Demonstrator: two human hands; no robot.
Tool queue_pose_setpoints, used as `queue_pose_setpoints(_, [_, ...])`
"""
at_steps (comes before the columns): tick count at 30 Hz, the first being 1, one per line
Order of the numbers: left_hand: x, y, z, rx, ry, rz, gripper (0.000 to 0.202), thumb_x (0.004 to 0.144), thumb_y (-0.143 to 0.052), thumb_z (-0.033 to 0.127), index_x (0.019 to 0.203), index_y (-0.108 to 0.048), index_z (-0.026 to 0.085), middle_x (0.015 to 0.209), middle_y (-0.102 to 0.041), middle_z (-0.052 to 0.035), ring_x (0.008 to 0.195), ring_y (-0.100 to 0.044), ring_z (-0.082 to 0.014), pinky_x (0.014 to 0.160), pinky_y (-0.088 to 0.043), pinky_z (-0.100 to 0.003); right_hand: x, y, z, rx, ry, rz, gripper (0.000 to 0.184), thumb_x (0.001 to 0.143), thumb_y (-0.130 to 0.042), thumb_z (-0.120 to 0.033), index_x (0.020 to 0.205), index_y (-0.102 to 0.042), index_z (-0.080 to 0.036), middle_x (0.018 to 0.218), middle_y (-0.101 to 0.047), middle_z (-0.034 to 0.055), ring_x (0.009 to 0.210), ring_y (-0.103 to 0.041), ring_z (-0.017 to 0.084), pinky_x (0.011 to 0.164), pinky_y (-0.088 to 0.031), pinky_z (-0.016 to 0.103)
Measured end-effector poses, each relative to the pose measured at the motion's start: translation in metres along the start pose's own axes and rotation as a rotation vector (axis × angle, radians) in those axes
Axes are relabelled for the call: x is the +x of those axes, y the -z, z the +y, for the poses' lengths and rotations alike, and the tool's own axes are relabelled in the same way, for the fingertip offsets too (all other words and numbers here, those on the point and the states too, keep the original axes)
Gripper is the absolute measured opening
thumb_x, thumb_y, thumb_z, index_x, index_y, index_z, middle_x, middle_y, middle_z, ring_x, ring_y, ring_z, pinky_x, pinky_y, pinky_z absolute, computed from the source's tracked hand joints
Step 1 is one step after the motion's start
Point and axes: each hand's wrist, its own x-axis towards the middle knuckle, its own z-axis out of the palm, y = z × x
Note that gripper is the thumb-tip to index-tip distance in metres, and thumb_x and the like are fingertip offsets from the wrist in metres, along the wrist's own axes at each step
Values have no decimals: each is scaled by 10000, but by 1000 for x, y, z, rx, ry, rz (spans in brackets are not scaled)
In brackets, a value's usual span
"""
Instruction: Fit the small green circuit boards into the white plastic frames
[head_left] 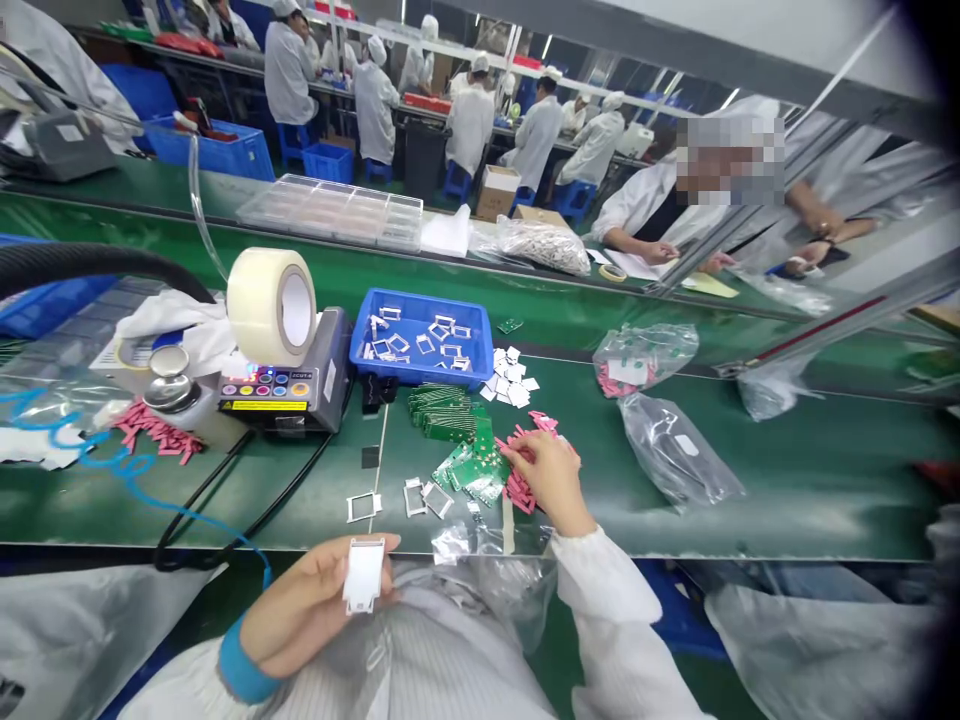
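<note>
Our left grip point(311, 605) is closed at the near edge of the desk point(810, 500), thumb and fingers clamped on a white rectangular frame point(364, 575) held up just off the desk (a blue cuff point(247, 660) circles that wrist). Our right grip point(551, 478) sits farther out, its fingers point(517, 450) bunched close together and touching a heap of pink strips point(520, 490); we cannot tell whether they are clamped on one. Just left of that hand lie stacked green circuit boards point(444, 412), and nearer our left grip rest silver metal frames point(415, 497). Beyond the boards, a blue plastic tray point(420, 300) holds more silver frames point(424, 345), with loose white squares point(510, 378) piled just to its right. Farther right, a clear plastic bag point(645, 355) holds pink and green parts, and a second clear bag point(675, 450) lies nearer us. A clear compartment tray point(330, 212) sits on the far desk.
</note>
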Motion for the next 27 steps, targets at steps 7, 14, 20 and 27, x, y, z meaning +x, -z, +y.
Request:
queue_pose_setpoints(7, [5, -5, -2, 26, -25, -30, 468, 650, -707, 395, 1037, -669, 135, 776, -667, -72, 750, -567, -175, 896, -376, -409, 7, -7, 3, -48, -20, 24, 213, 775, -549, -281, 622, -662, -185, 750, -618, 64, 770, -517, 234, 717, -302, 400])
queue_pose_setpoints(14, [-2, -15, 6, 165, -118, 71, 472, 669, -685, 422, 1055, -660, 153, 809, -687, -77, 763, -577, -166, 768, -404, -303, -27, 34, -93, 284, 436, 78, 223, 855, -497, -316, 720, -653, -232, 764, -602, 25, 760, -529, 170, 747, -374, 350])
queue_pose_setpoints(20, [-8, -20, 11, 125, -187, 78, 451, 650, -699, 428, 1022, -676, 174, 828, -684, -55, 776, -578, -149, 740, -403, -256, -56, 34, -162, 352, 773, 216, 91, 797, -612, -217, 706, -618, -218, 703, -635, -27, 743, -482, 156, 930, -245, 496])
queue_pose_setpoints(27, [-19, -16, 16, 144, -257, 89, 328, 657, -699, 407, 833, -713, 131, 701, -627, -25, 643, -521, -101, 626, -386, -209, -54, 13, -181, 494, 782, 126, 127, 819, -577, -191, 707, -626, -221, 733, -625, -25, 767, -493, 144, 937, -265, 464])
